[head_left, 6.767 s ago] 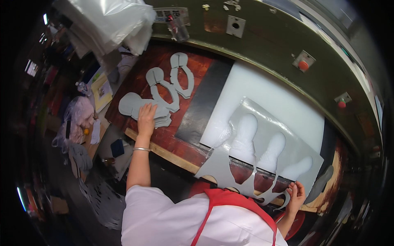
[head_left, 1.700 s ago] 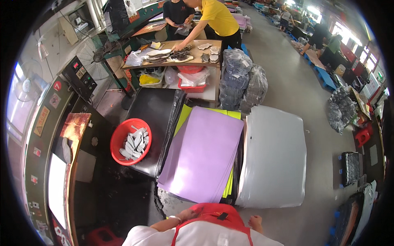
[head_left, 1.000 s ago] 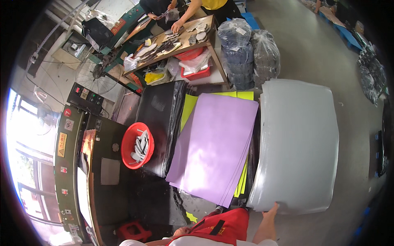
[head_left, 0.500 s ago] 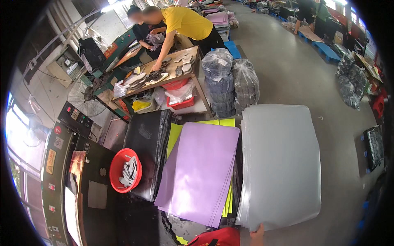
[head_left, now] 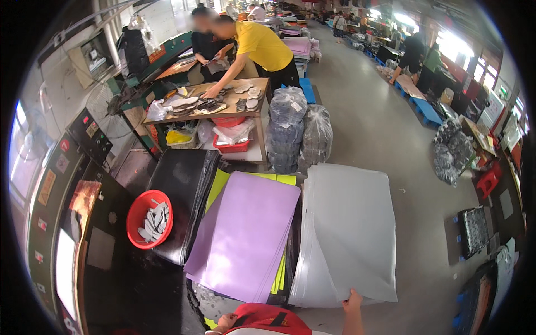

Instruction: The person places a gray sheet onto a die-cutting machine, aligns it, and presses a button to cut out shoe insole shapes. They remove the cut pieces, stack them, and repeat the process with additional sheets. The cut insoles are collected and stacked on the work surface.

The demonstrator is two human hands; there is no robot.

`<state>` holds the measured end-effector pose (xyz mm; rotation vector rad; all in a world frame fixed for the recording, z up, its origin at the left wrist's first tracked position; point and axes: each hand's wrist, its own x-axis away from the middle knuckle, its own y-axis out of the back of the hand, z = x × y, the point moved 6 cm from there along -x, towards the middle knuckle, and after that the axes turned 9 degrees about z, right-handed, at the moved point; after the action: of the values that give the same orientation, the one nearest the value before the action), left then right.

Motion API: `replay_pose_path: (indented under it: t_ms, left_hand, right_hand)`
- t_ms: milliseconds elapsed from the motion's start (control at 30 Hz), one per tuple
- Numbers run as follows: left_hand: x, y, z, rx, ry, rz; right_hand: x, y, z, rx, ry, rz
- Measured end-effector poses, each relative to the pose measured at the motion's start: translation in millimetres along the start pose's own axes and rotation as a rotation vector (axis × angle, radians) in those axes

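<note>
Right hand [head_left: 353,301] touches the near edge of the stack of pale grey sheets [head_left: 349,234] with its fingertips, and whether it pinches a sheet or only rests there cannot be told; the left hand [head_left: 223,322] shows only partly at the lower rim, its grip unclear. Just beside the grey stack lies a stack of lilac sheets [head_left: 245,234] with yellow-green sheets [head_left: 223,181] peeking out under it. Left of those a red bowl [head_left: 146,219] of grey cut pieces sits on black sheet material [head_left: 184,184]. Two clear bags [head_left: 301,131] of dark pieces stand beside a wooden desk [head_left: 215,103] where a person in a yellow shirt [head_left: 259,47] leans. Square red and orange labels [head_left: 50,187] dot the machine panel at left. Compared with half a second ago, the view has tilted up and the right hand reaches further onto the grey stack.
</note>
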<state>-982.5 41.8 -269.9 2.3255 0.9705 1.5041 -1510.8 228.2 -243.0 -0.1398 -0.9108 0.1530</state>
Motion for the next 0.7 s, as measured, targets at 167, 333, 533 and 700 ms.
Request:
replay_pose_path:
  t_ms: [167, 333, 533, 700]
  left_hand:
    - [23, -33, -4, 0.113, 0.085, 0.018]
    - [58, -43, 4, 0.175, 0.136, -0.069]
    - [91, -50, 20, 0.355, 0.221, -0.107]
    - [108, -70, 48, 0.549, 0.167, -0.133]
  right_hand:
    - [45, -14, 29, 0.089, 0.181, 0.021]
    - [73, -62, 100, 0.252, 0.337, 0.017]
    - [126, -103, 139, 0.352, 0.575, 0.057]
    - [156, -118, 141, 0.386, 0.670, 0.088]
